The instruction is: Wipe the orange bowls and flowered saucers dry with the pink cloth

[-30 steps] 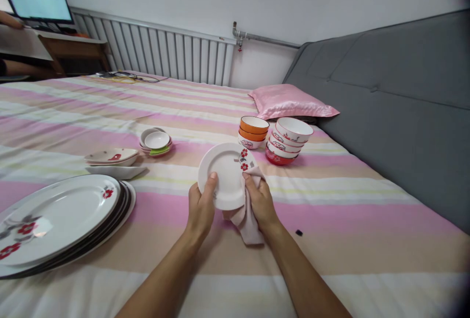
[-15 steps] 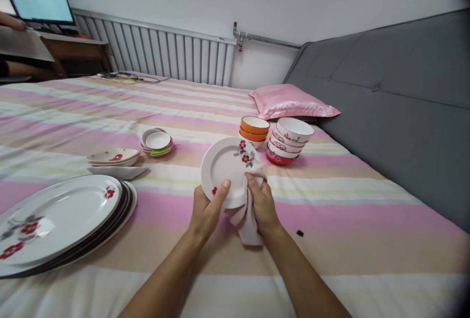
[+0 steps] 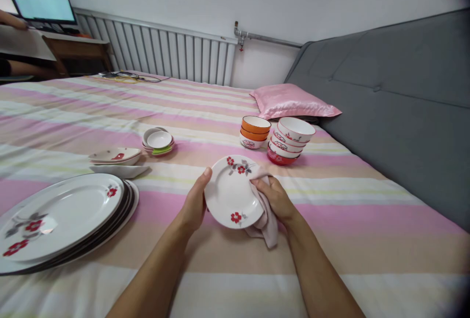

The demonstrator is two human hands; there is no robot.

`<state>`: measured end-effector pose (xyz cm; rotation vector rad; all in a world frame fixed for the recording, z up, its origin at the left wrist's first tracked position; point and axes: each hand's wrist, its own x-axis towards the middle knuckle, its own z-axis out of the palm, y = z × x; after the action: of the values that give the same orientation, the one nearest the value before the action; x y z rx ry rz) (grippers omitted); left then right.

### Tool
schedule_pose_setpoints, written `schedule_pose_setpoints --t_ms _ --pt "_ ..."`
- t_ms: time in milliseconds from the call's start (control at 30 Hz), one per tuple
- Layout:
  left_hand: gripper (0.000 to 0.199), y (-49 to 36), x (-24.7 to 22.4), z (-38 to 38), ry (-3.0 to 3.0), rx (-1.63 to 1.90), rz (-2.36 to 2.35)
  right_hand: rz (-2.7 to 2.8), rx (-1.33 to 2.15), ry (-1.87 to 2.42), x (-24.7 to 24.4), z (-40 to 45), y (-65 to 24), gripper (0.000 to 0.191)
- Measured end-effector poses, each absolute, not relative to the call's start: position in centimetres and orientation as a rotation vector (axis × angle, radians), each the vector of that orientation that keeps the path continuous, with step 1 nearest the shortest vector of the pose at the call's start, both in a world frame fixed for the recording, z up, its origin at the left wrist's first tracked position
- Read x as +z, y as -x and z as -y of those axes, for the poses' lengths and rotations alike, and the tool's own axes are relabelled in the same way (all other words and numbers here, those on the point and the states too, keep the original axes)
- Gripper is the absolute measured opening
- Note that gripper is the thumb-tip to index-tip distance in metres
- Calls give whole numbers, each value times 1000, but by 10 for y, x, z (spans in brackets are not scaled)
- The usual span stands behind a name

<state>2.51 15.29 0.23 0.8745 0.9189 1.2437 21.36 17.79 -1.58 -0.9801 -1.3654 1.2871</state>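
Between my hands a small white plate (image 3: pixel 231 191) with red flowers and grey leaves is held above the bed, its face tilted toward me. My left hand (image 3: pixel 196 200) grips its left rim, thumb at the edge and the other fingers hidden behind. At the right rim my right hand (image 3: pixel 274 195) pinches a pale pink cloth (image 3: pixel 267 225) against the plate; the cloth hangs below that hand. Left of my arms lies a stack of large oval plates (image 3: pixel 69 215) with the same flower pattern.
Behind the plate stand orange and white bowls (image 3: pixel 256 132) and a taller stack of red-and-white bowls (image 3: pixel 290 142). Small dishes (image 3: pixel 159 140) and boat-shaped dishes (image 3: pixel 115 156) sit left. A pink pillow (image 3: pixel 293 100) lies by the grey headboard (image 3: pixel 385 73). A person's arm (image 3: pixel 12 19) shows far left.
The small plate has turned and come slightly lower. My left thumb has shifted from its face to the left rim. My right hand and the cloth have moved a little right.
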Motion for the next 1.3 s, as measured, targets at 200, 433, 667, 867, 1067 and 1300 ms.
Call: schedule_pose_setpoints --t_ms 200,433,667,867,1067,1300 --pt "49 -20 3 -153 -957 944 -1122 1476 1248 1011 -15 -180 -219 27" --pt "45 -28 -4 -155 -979 1046 -1166 1419 1202 998 -19 -183 -217 27" --pt "42 -34 -7 -156 -938 1160 -1149 1398 1105 1001 -20 -182 -210 30" --pt "41 -41 -4 -156 -765 1320 -1241 1379 971 1055 -24 -182 -199 33" --pt "38 -47 -8 -155 -805 1425 -1157 1293 958 1027 -29 -181 -187 33" --pt "43 -46 -15 -158 -757 1577 -1143 1297 1012 994 -29 -176 -176 33"
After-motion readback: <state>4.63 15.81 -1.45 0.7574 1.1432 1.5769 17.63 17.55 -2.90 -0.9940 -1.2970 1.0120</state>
